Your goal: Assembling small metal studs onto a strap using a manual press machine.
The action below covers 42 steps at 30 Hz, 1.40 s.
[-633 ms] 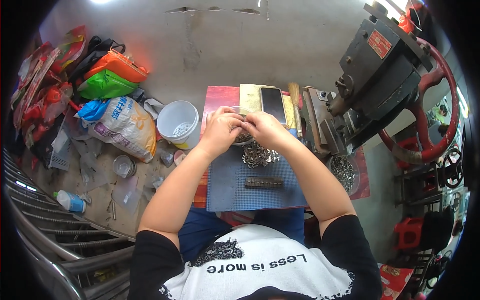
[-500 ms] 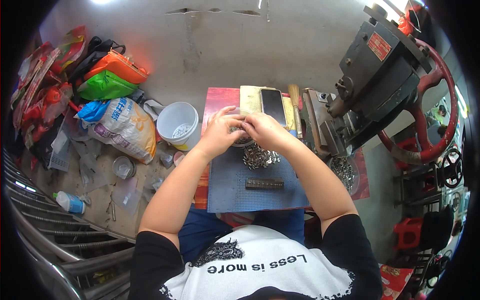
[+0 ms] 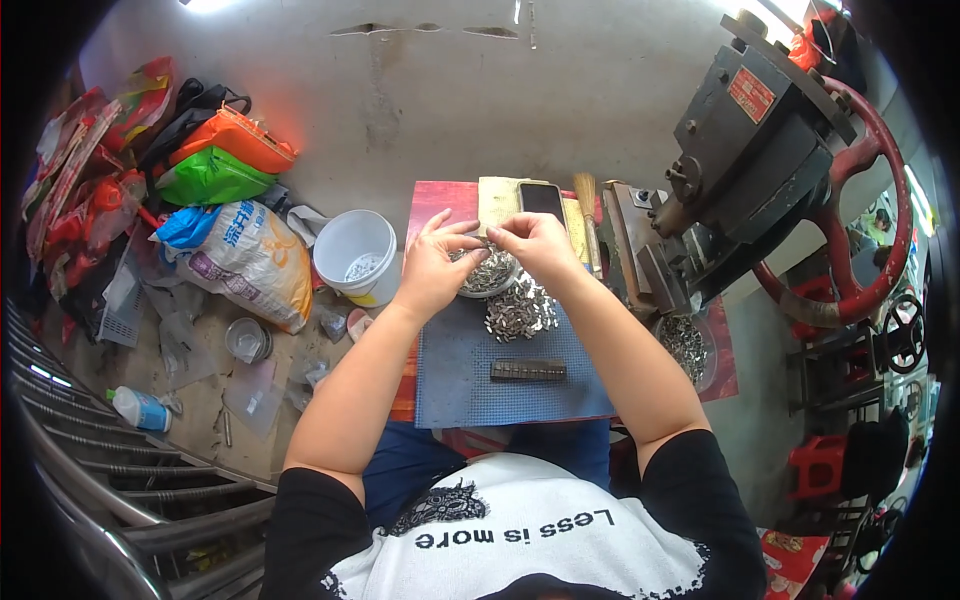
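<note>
So, left hand (image 3: 432, 265): raised over the bowl's near-left edge, thumb and forefinger tips close to the right ones, other fingers fanned out. Couldn't make out whether its tips gripped anything.
Right hand (image 3: 541, 250): thumb and forefinger drawn together, right beside the left tips; anything pinched there was too small to make out.
Round bowl (image 3: 488, 294): just below both sets of fingertips, heaped with small silvery metal pieces (image 3: 490, 274).
Loose pile (image 3: 522, 312): similar pieces, bodyward of the fingertips and slightly right, just beside the bowl.
Segmented block (image 3: 528, 370): dark, lying crosswise, bodyward of the fingers past the pile, apart from it.
Blue mat (image 3: 450, 380): bodyward of the fingers, under pile and block.
Phone (image 3: 541, 199): beyond the right fingers, dark screen up, on yellow cloth (image 3: 497, 198).
Brush (image 3: 587, 200): beyond and right of the right fingers, bristles pointing away from the body.
White bucket (image 3: 340, 240): left of the left fingers, small pale pieces at its bottom.
Press (image 3: 745, 150): well right of the right fingers, dark body, red handwheel (image 3: 862, 157).
Clear tub (image 3: 713, 352): right and bodyward of the right fingers, metal pieces inside.
</note>
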{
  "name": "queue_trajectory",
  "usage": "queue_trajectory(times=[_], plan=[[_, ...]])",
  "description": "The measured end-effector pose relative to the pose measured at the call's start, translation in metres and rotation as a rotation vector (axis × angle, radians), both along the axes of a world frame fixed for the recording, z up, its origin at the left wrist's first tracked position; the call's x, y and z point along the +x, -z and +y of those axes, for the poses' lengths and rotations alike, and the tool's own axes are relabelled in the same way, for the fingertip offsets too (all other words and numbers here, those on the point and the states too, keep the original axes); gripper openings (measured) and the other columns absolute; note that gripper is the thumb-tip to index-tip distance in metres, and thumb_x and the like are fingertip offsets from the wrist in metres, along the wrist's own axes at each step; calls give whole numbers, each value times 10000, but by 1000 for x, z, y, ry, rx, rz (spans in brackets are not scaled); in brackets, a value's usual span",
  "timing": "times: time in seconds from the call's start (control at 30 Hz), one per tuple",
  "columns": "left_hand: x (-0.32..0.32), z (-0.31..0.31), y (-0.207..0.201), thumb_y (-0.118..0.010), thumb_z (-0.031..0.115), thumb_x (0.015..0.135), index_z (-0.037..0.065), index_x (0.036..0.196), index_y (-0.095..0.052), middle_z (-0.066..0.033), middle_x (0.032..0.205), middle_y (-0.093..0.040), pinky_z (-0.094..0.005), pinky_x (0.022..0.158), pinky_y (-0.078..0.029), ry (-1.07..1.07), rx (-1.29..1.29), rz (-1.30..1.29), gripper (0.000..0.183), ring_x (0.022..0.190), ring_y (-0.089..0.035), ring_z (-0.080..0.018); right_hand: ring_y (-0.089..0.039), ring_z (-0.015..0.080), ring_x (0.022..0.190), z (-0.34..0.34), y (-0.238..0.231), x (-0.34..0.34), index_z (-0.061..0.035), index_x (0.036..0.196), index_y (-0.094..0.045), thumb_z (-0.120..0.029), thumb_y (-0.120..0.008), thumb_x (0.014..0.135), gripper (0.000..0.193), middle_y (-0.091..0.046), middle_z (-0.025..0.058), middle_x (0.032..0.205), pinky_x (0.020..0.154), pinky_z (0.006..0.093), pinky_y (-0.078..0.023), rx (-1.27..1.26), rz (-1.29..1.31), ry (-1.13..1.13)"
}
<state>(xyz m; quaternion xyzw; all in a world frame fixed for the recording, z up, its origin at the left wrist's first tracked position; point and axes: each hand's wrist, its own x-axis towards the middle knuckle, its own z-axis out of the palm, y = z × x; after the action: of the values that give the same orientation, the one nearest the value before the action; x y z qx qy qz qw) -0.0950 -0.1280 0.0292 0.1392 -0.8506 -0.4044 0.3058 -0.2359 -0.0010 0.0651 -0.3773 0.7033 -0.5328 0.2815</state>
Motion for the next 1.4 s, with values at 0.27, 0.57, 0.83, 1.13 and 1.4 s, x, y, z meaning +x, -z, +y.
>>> queue_trajectory(times=[0.27,0.57,0.83,1.13,1.4], plan=[[0,17,-9,-770,301,802,131,884,-798,-37,1086,-748,-554,1156,-215,-175,-233,-69,192,1292,-523,-276,-609,75,728,-3,6,8,18,940,-754,-175,-758,899,197,-719,33,805,668,249,-497,-7,114,18],[7,17,-14,-827,282,730,117,820,-775,-22,1026,-748,-526,1137,-244,-270,-321,-64,196,1254,-542,-260,-593,57,717,1,-9,8,11,929,-737,-175,-762,894,191,-719,22,822,642,236,-457,116,-8,-38],[14,25,-7,-815,249,744,122,859,-753,-21,1149,-709,-506,1137,-247,-229,-375,23,182,1269,-520,-267,-585,52,713,5,4,0,-13,892,-722,-174,-776,877,171,-691,-1,815,628,224,-453,111,-55,-75],[93,97,3,-787,205,801,38,931,-728,-122,950,-661,-424,853,-483,-11,15,-184,219,942,-623,-336,-678,223,740,93,22,52,-28,875,-776,-243,-812,790,234,-707,138,795,690,360,-529,327,271,-178],[95,124,28,-844,248,726,77,921,-736,-91,1016,-591,-413,925,-379,-145,-89,-188,281,1054,-546,-282,-637,224,780,95,32,65,-45,858,-791,-218,-844,762,205,-661,105,828,721,352,-503,333,405,-186]])
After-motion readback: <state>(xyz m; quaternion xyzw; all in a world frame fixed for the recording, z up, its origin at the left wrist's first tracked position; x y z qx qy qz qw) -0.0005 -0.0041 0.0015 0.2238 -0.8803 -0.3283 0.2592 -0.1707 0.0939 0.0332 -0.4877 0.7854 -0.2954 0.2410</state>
